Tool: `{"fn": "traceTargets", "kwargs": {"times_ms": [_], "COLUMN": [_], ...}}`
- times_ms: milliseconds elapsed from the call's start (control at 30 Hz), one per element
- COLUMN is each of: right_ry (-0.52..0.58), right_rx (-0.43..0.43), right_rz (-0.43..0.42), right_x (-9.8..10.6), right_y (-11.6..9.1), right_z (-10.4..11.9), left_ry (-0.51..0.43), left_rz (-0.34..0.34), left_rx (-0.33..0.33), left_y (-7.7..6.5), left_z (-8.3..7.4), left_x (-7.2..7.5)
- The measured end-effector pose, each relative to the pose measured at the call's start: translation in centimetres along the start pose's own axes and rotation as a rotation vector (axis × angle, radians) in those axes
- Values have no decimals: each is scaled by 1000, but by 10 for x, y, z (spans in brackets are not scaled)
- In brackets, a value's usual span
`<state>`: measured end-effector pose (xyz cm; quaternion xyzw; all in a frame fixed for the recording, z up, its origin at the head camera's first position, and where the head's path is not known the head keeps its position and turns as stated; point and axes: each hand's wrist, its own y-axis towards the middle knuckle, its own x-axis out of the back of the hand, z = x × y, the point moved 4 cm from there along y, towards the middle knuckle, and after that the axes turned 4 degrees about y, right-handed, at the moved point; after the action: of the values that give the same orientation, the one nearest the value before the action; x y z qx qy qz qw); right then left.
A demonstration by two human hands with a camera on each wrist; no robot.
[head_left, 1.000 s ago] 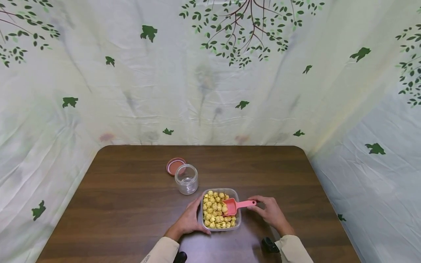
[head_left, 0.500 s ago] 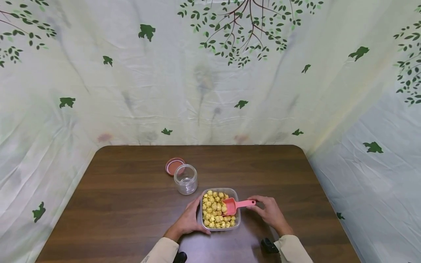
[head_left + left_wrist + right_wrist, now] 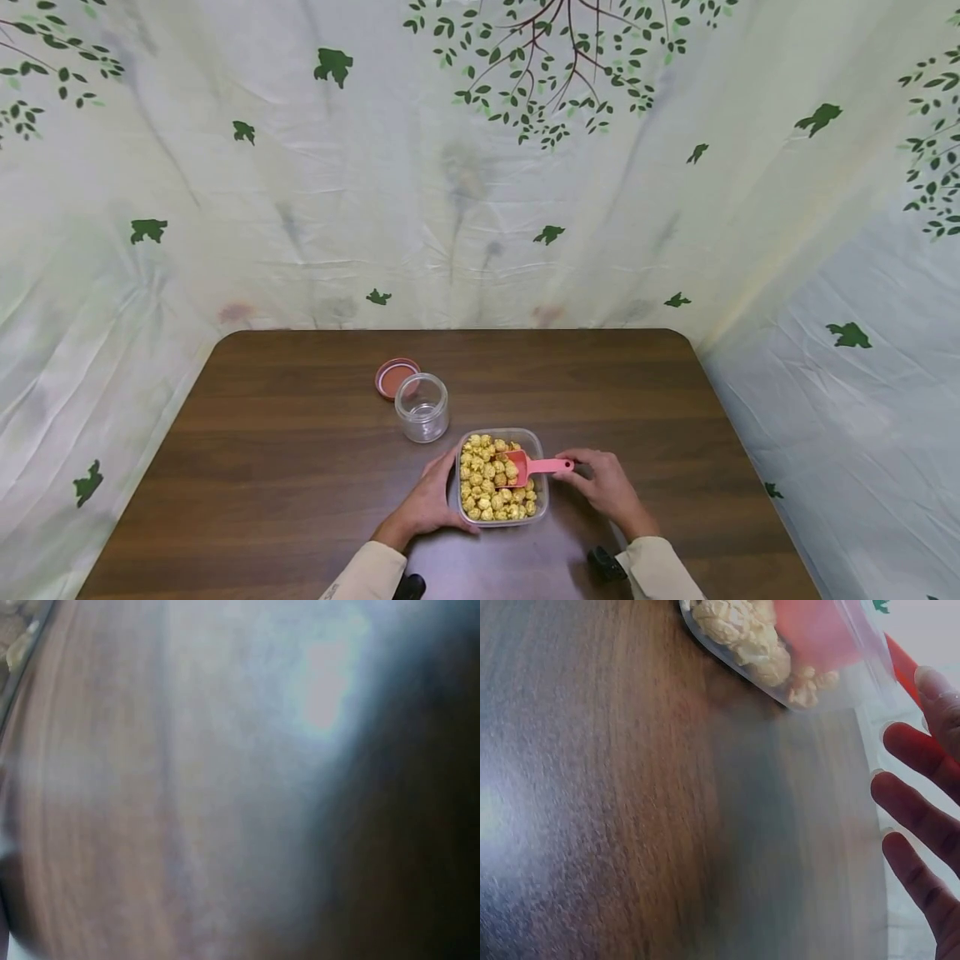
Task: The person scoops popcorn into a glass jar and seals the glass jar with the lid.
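Observation:
A clear plastic container (image 3: 543,508) of caramel popcorn (image 3: 483,479) sits near the front of the table. My left hand (image 3: 427,502) holds its left side, thumb at the near edge and fingers toward the far corner. With thumb and fingertips, my right hand (image 3: 603,486) pinches the handle of a pink scoop (image 3: 547,466), whose bowl is among the popcorn. Seen from the right wrist, the scoop (image 3: 817,634) shows through the container wall, and several right-hand fingers (image 3: 915,810) are spread apart below the handle. The left wrist view is blurred and shows mostly tabletop.
Behind and left of the container stands an open glass jar (image 3: 422,412) with nothing seen inside. A red lid (image 3: 393,377) lies just beyond it, partly overlapped by the jar. The brown table (image 3: 285,450) ends at a leaf-printed curtain (image 3: 480,208).
The scoop and my right hand have shifted slightly left, pushing the scoop's bowl further into the popcorn. My left hand stays on the container.

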<state>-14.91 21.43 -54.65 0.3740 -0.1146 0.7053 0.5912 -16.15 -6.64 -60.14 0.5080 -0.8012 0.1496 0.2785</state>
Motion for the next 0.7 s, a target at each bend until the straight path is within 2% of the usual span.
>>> {"fn": "traceTargets", "kwargs": {"times_ms": [267, 467, 700], "right_ry": [41, 57, 96], "right_rx": [0, -34, -80], "right_rz": [27, 37, 4], "right_x": [-7, -12, -15], "right_y": [3, 3, 4], "right_z": [2, 3, 4], "left_ry": [-27, -18, -20], "left_rz": [14, 9, 16], "left_rx": [26, 29, 41], "left_y": [0, 0, 1], "left_z": [1, 1, 0], "left_x": [1, 1, 1]}}
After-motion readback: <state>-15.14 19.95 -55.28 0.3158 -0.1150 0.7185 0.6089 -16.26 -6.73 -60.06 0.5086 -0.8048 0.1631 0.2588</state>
